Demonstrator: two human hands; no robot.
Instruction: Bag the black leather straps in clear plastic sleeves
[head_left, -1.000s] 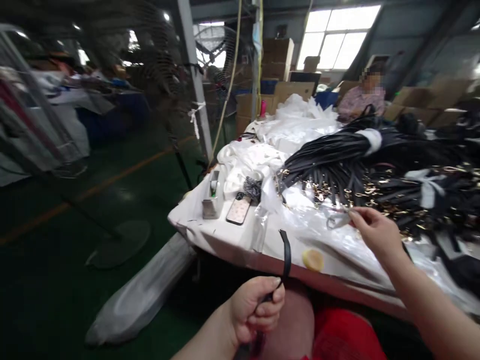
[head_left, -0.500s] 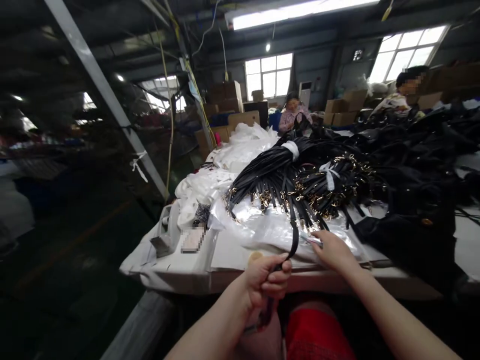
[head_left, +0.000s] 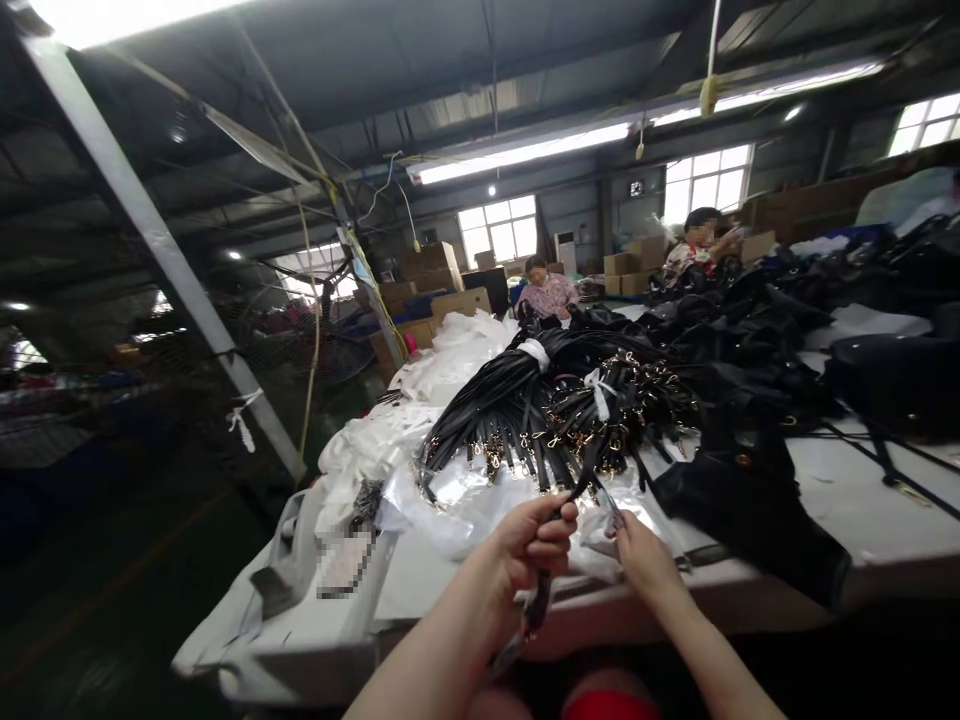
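Observation:
My left hand (head_left: 541, 540) is closed around a black strap (head_left: 535, 608). The strap's lower end hangs below the fist, and its upper part rises from my fingertips toward the pile. Just to the right, my right hand (head_left: 646, 560) grips a slim, grey, metallic-looking tool (head_left: 610, 508) whose tip points up at the strap; its exact kind is too blurred to tell. Beyond both hands lies a large bundle of black straps (head_left: 480, 395) with gold-coloured clasps, tied with a white band (head_left: 534, 352). A second tied bundle (head_left: 630, 400) sits to its right.
Clear plastic bags (head_left: 450, 525) lie under the straps on the white-covered table (head_left: 420, 590). White material (head_left: 352, 445) is heaped at left. Black bags (head_left: 757, 500) cover the right side. Two people sit across the table. A slanted metal post (head_left: 180, 270) stands at left.
The view has turned rightward and tilted up, so the table shows farther left and lower. My right hand has brought the tool closer to the strap; my left hand still holds it.

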